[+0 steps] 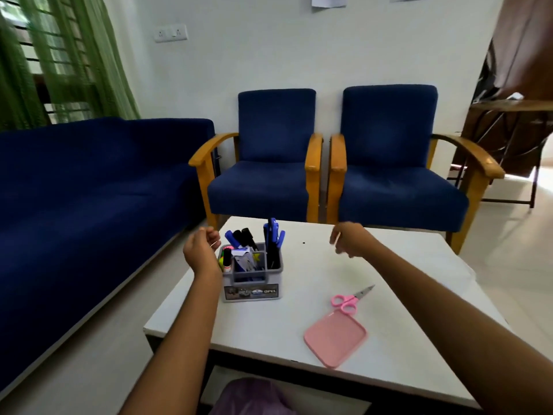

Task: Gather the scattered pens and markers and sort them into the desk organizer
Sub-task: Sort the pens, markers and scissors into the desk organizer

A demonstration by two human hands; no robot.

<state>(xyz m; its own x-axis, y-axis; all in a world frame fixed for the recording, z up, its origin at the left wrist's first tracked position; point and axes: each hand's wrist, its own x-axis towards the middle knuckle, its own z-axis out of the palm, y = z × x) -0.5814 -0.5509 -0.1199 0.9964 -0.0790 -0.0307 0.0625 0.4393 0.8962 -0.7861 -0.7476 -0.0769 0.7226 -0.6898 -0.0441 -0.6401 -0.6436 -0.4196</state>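
A grey desk organizer (253, 290) stands on the white table (299, 348), left of its middle. Black and blue markers (242, 237) stick up from its back left compartment, and blue pens (273, 235) from the back right one. Highlighters (226, 260) sit in the front left slot. My left hand (202, 250) hovers just left of the organizer, fingers loosely curled and holding nothing. My right hand (348, 239) hangs above the table to the organizer's right, its fingers also loosely curled and holding nothing.
Pink-handled scissors (348, 302) and a pink flat lid (335, 339) lie on the table's right front part. A blue sofa (89, 190) runs along the left. Two blue armchairs (269, 175) stand behind the table.
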